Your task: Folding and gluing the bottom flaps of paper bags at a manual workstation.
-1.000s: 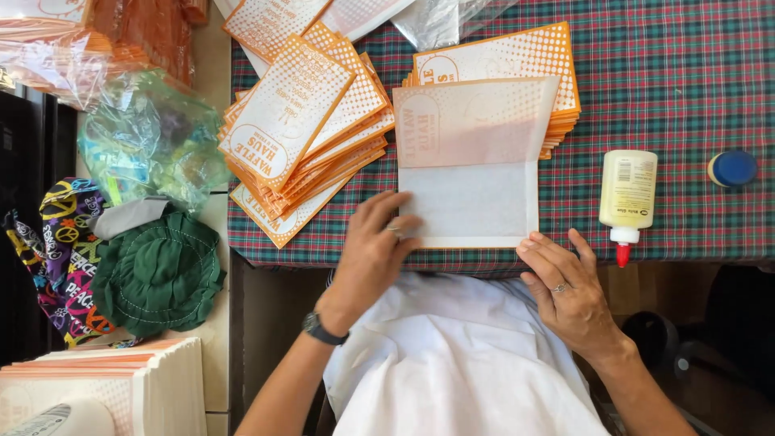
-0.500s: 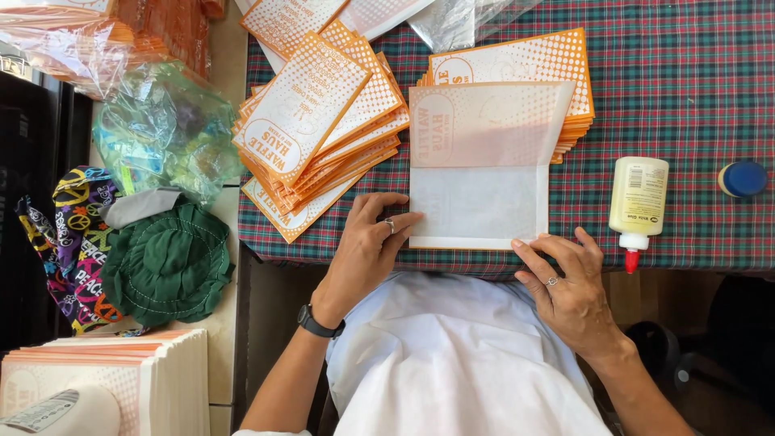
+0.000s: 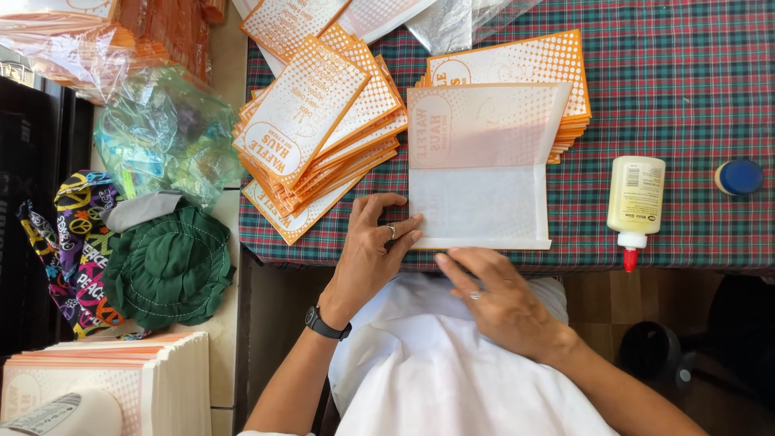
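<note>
Now our left hand (image 3: 373,242) and right hand (image 3: 492,295), both flat and released, press the paper bag (image 3: 478,202); uneven pressure could skew its glued fold.

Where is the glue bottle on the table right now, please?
In the head view, the glue bottle lies on the plaid tablecloth, right of the paper bag under the left hand, its red tip at the near edge.
</note>
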